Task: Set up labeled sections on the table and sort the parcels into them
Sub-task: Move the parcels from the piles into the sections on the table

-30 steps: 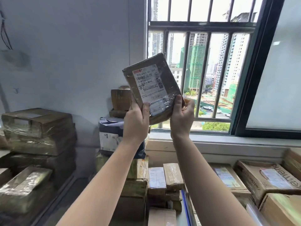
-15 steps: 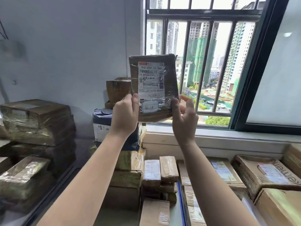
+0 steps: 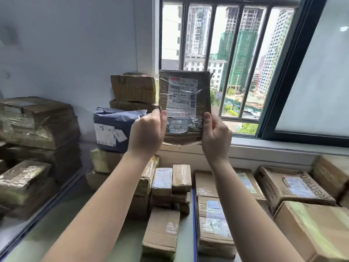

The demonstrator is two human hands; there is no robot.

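A flat brown parcel, wrapped in clear tape with a white shipping label facing me, is held upright in front of the window. My left hand grips its lower left edge, thumb on the front. My right hand grips its lower right edge the same way. Below my arms the table carries many cardboard parcels, among them small boxes in the middle and a larger printed box to the right.
A dark blue mailer bag sits on stacked boxes at the back, with taped boxes above it. More taped parcels pile up at the left. A blue strip runs along the table. The barred window is straight ahead.
The parcel has turned from tilted to upright and come lower in view. Both hands keep hold of its bottom edge throughout.
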